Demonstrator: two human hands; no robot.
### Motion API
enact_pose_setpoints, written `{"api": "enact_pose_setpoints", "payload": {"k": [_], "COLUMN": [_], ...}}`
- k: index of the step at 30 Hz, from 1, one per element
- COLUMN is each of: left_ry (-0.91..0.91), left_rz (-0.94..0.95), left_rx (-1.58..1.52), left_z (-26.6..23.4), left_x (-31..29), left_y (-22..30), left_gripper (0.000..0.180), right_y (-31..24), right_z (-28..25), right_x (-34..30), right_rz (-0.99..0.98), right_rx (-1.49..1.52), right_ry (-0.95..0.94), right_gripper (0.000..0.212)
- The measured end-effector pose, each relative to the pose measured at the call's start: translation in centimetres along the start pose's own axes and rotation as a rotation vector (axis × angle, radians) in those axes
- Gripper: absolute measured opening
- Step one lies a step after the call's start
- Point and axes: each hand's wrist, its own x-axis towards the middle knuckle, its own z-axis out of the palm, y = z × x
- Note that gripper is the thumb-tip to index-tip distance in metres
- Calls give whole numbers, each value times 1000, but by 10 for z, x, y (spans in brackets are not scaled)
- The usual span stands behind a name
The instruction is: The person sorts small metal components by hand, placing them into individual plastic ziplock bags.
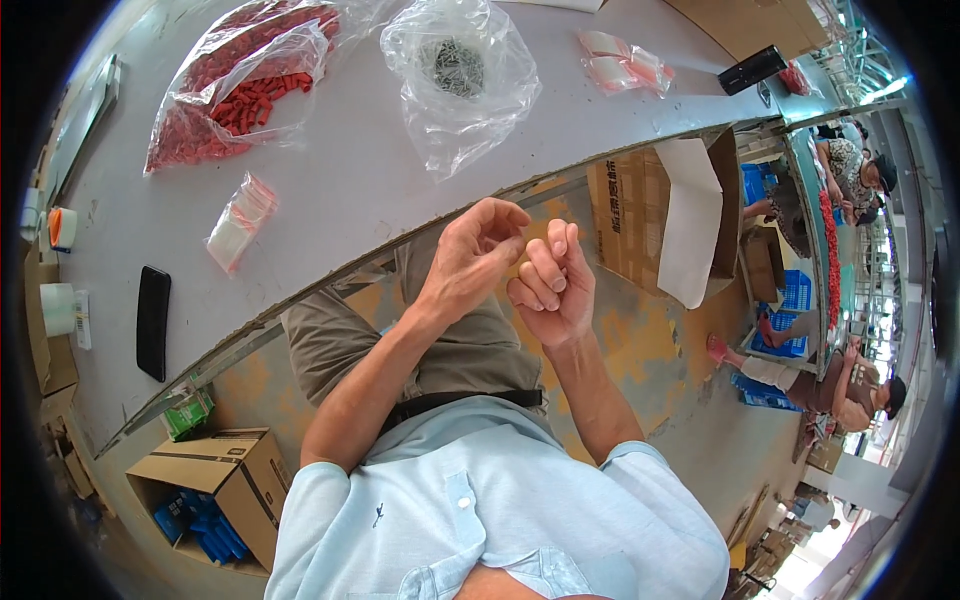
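Observation:
Both my hands are raised in front of my lap, just off the near edge of the table. My left hand (474,254) is bent, its thumb and forefinger drawn together toward the other hand. Palm up beside it, my right hand (556,282) has its fingers curled in. Anything small inside either hand is hidden. Ahead on the table sits a clear plastic bag (425,112) with small metal screws (458,67) in its middle. Left of that lies a clear bag of small red plastic tubes (240,112). A stack of little clear bags (241,222) is nearer me.
A black phone (153,322) lies at the table's left. More small bags (625,62) and a black cylinder (753,70) are at the far right. Below the edge stand an open carton (632,215) and a carton of blue packs (255,480). Other people work at right.

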Motion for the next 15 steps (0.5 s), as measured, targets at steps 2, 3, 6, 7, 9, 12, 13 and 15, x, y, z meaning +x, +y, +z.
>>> {"api": "enact_pose_setpoints", "payload": {"k": [2,3,6,7,9,12,13,15], "left_ry": [26,-48,-153,-188,-198,-208,-206,-195], "left_rz": [30,-36,-124,-146,-171,-206,-216,-189], "left_rx": [-168,-247,-399,-472,-485,-532,-565,-509], "left_z": [1,-1,-4,-4,-4,-4,-3,-2], "left_x": [0,0,3,3,3,2,2,0], "left_y": [1,3,-1,-3,1,4,5,4], "left_gripper": [23,23,24,25,26,27,25,23], "right_y": [2,2,4,5,7,9,10,11], "right_z": [0,1,0,0,-1,-1,-1,-4], "right_x": [0,0,1,1,2,1,1,1], "right_rz": [18,21,33,34,38,31,40,53], "right_rx": [-23,-22,-57,-59,-60,-52,-48,-44], "right_ry": [10,10,-6,-18,-29,-7,24,54], "right_gripper": [37,37,37,37,37,38,38,38]}}
